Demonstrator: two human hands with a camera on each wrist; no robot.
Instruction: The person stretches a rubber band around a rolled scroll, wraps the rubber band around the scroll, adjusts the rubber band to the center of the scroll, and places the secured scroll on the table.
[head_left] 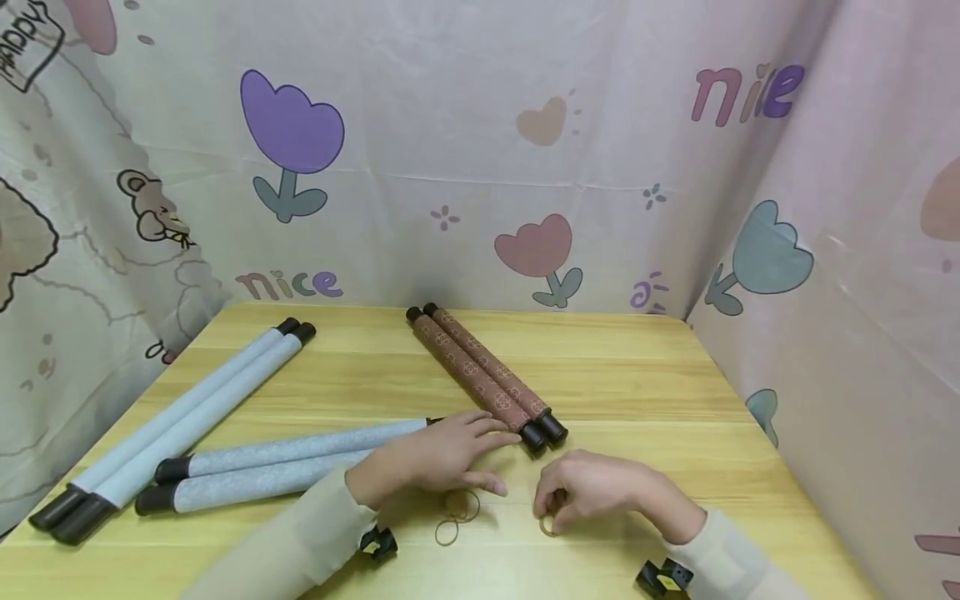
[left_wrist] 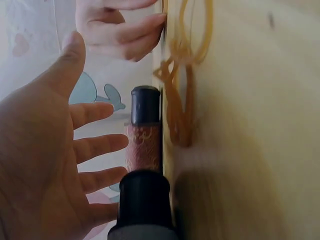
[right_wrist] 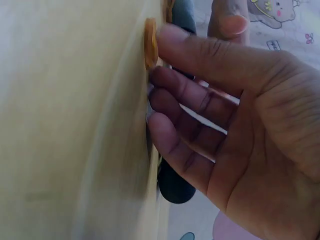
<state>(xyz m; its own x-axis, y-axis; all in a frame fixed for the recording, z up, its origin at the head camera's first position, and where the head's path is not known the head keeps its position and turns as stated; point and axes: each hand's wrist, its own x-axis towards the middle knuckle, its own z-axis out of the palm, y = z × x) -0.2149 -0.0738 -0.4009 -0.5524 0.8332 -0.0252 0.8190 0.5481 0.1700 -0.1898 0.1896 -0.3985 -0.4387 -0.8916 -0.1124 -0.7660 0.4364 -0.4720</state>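
Note:
My right hand [head_left: 592, 487] is low over the wooden table, its thumb and curled fingers pinching a tan rubber band [right_wrist: 150, 44] at the tabletop. To its left, my left hand [head_left: 450, 454] hovers palm down with fingers spread, holding nothing. Beneath that palm lie loose rubber bands [left_wrist: 187, 95], partly looped together; one ring [head_left: 447, 545] shows clearly in the head view. Just beyond the left fingertips are the black ends of two brown patterned rolls [head_left: 472, 367]. The left forearm and hand hide the right end of the nearer pale blue rolls [head_left: 262, 486].
Another pair of pale blue rolls [head_left: 187, 417] with black ends lies slanted along the table's left side. Printed curtains [head_left: 420, 108] hang behind the table [head_left: 645, 375] and at both sides. Each wrist carries a small black camera.

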